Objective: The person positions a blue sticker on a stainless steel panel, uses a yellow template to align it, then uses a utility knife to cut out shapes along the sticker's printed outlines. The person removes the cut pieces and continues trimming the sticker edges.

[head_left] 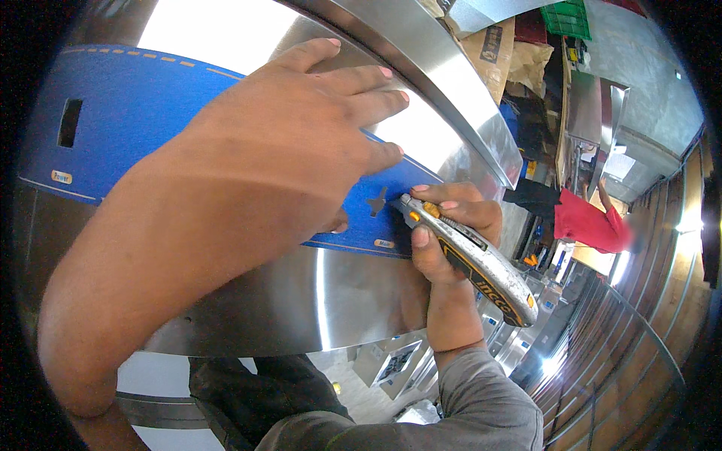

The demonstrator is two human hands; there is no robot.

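My right hand [444, 248] grips a utility knife [470, 259] with a silver, black and yellow body, the thumb and fingers around its front end. Its blade tip points at a small irregular dark cutout [378, 201] in a long blue panel overlay [128, 120]; whether the tip touches, I cannot tell. The overlay lies on a shiny stainless steel sheet [263, 301]. Across both rests my left hand [323, 120], open, fingers spread and the thumb partly hidden under the wrist. A rectangular dark slot [70, 122] shows near the overlay's left end.
A raised steel edge [421, 52] runs along the far side of the sheet. Cardboard [489, 60] and a green crate [568, 19] are beyond it. Another person in a red shirt [590, 218] stands at the right, near steel pieces. Metal bars [609, 331] line the right side.
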